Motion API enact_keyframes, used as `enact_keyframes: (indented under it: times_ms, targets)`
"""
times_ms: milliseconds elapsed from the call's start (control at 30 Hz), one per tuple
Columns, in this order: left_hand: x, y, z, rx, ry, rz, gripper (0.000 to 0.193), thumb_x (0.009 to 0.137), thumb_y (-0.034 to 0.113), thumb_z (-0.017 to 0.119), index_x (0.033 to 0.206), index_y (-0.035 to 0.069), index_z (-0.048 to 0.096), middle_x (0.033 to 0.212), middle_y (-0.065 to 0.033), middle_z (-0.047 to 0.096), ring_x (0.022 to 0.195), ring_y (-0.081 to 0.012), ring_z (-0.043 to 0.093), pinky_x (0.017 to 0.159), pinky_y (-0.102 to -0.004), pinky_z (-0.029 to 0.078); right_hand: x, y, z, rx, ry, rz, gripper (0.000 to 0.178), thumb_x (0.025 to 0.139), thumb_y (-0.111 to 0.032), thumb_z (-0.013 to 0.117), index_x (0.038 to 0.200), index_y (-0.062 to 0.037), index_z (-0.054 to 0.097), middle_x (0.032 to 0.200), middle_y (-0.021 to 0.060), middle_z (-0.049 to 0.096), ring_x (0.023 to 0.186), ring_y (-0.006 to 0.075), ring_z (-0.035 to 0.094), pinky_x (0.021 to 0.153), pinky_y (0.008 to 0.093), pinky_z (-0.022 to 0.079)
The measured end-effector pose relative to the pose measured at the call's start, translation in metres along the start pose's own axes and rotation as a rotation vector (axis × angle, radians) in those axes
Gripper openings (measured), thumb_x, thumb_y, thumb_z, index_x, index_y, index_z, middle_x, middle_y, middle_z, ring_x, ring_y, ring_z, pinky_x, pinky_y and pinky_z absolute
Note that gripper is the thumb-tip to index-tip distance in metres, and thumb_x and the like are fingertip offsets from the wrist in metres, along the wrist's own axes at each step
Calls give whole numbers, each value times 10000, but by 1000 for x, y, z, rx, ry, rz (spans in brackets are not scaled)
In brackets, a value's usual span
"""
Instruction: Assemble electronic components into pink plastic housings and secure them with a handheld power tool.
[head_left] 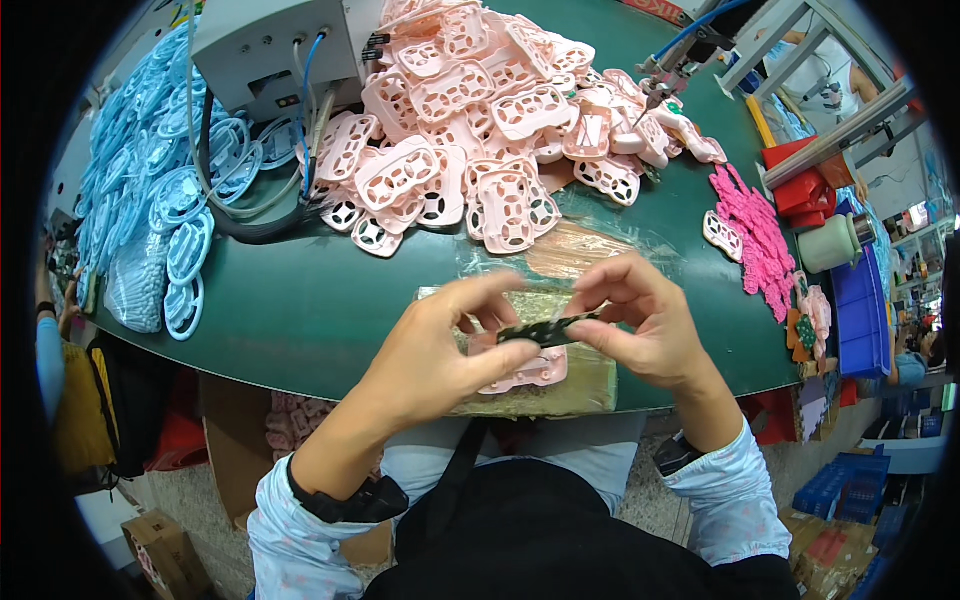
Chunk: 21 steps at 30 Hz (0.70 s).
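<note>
Between both hands is a dark green strip with pale spots [548,330], likely a circuit board seen nearly edge-on. My left hand [430,340] pinches its left end between thumb and fingers. At the other end, my right hand [640,318] has thumb and fingers closed on it. Just beneath lies a pale pink plastic shell [538,374], partly hidden by the hands and the strip. That shell rests on a block wrapped in yellowish clear tape [580,392] at the table's near edge.
Pale pink shells [455,90] heap across the back of the green table [300,300]. Light blue plastic frames [150,150] pile up at left beside a grey machine box [280,50] with cables. At right are bright pink parts [750,235] and a blue bin [865,310].
</note>
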<state>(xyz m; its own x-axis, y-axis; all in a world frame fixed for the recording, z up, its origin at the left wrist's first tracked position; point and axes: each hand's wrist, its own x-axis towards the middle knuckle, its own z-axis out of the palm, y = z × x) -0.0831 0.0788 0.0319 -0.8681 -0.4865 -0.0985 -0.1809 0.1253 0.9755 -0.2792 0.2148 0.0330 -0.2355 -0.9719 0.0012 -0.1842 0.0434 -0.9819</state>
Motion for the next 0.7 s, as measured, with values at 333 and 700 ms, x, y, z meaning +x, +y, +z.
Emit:
enact_keyframes:
  times_ms: [333, 700]
  targets:
    - [-7, -22, 14, -609, 159, -137, 134, 917, 45, 620, 1014, -44, 596, 885, -80, 673, 764, -88, 642, 634, -219, 510, -11, 26, 38, -234, 48, -108, 315, 715, -125, 815, 980, -76, 651, 917, -3, 685, 754, 108, 535, 629, 236, 437]
    - [-23, -38, 27, 315, 212, 302, 206, 800, 23, 712, 996, 35, 649, 817, -128, 689, 670, -273, 679, 618, -312, 525, -12, 25, 3, -562, -220, -281, 175, 758, 4, 697, 915, -48, 640, 898, 81, 577, 884, 273, 559, 789, 365, 451]
